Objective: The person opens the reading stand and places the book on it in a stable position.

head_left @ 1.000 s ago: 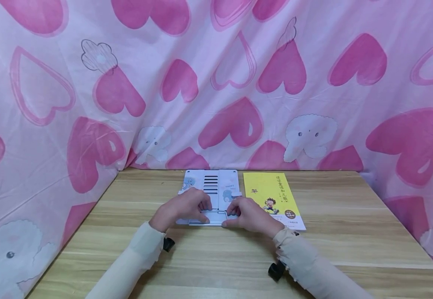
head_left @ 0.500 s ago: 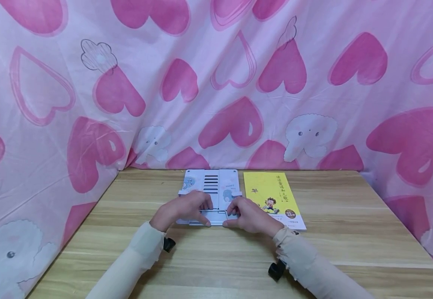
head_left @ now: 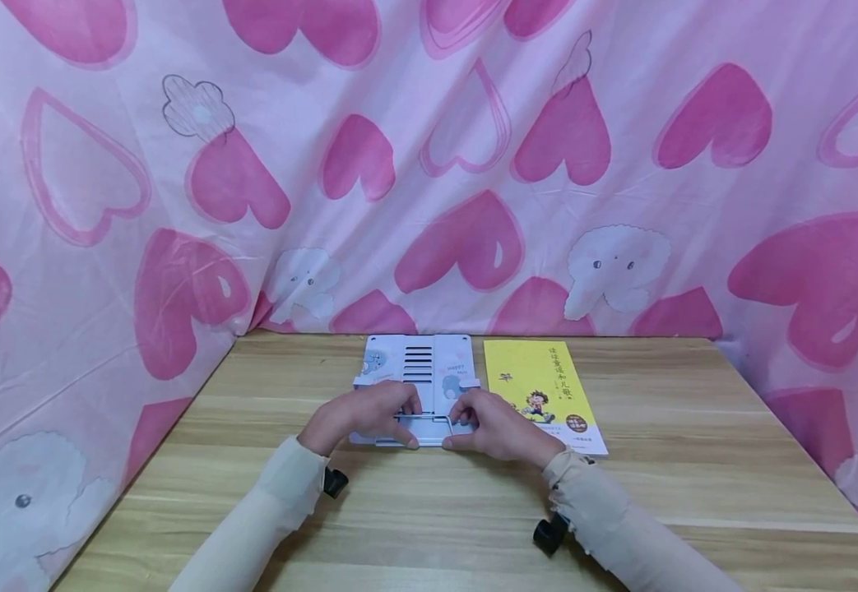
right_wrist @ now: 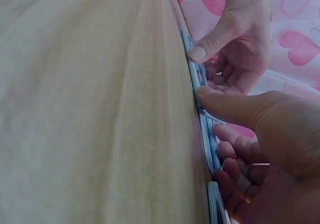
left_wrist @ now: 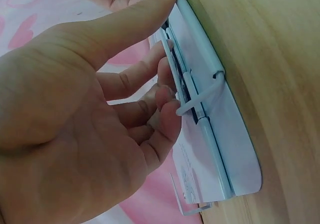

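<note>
A white and pale blue book stand [head_left: 443, 395] with slots and animal prints lies flat on the table. Across its near part runs a thin wire bar [head_left: 424, 417], bent at the corners. My left hand [head_left: 369, 409] grips the near edge on the left, thumb on the front rim and fingers curled at the wire, as the left wrist view shows on the stand [left_wrist: 200, 44]. On the other side my right hand [head_left: 506, 427] holds the same edge, thumb in front and fingers curled behind. The fingertips partly hide the wire's ends.
Just right of the stand lies a yellow children's book [head_left: 540, 378], close to my right hand. The wooden table [head_left: 429, 526] reaches back to a pink heart-patterned curtain [head_left: 458, 238]. A small clip [head_left: 469, 383] sticks out at the stand's right side.
My left hand has shifted very slightly, its thumb sliding a little to the right along the front edge. The stand, the book and my right hand look nearly unmoved.
</note>
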### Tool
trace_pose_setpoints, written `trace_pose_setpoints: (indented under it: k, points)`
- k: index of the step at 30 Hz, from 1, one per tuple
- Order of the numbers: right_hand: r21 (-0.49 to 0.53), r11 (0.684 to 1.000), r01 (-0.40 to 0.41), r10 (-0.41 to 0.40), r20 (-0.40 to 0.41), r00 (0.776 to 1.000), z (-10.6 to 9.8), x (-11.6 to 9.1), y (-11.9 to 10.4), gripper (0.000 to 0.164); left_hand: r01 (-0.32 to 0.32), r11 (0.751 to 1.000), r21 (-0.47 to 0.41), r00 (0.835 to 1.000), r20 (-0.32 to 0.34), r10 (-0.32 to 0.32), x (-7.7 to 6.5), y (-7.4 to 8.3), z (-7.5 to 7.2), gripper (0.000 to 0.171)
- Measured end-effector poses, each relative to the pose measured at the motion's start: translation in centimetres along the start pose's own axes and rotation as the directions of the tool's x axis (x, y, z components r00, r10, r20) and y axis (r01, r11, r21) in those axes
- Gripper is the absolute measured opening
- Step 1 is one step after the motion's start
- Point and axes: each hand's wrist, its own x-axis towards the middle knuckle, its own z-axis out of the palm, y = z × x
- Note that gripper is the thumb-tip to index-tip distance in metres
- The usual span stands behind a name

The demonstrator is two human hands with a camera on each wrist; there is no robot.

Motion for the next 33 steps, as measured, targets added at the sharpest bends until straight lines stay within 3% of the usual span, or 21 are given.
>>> trace_pose_setpoints:
  k: [9,20,25,33]
  points:
    - [0.007,1.000,0.015,-0.015,0.038,0.999,0.06,0.02,-0.07,0.029,-0.046,0.999,0.019,0.999,0.026,0.046,0.19,-0.12,-0.07,0.045]
    - [-0.038,0.982,0.186,-0.184,0.055,0.981,0.18,-0.19,0.11,0.022,-0.110,0.993,0.030,0.993,-0.040,0.112,0.24,0.15,0.17,0.042]
    - [-0.040,0.980,0.194,-0.192,0.037,0.981,0.16,-0.24,0.31,0.020,-0.119,0.993,0.025,0.990,-0.078,0.120,0.21,0.52,0.39,0.039]
    - [-0.029,0.980,0.198,-0.197,0.020,0.980,-0.05,0.00,0.73,0.019,-0.132,0.991,-0.015,0.989,-0.073,0.130,0.25,0.80,0.56,0.033]
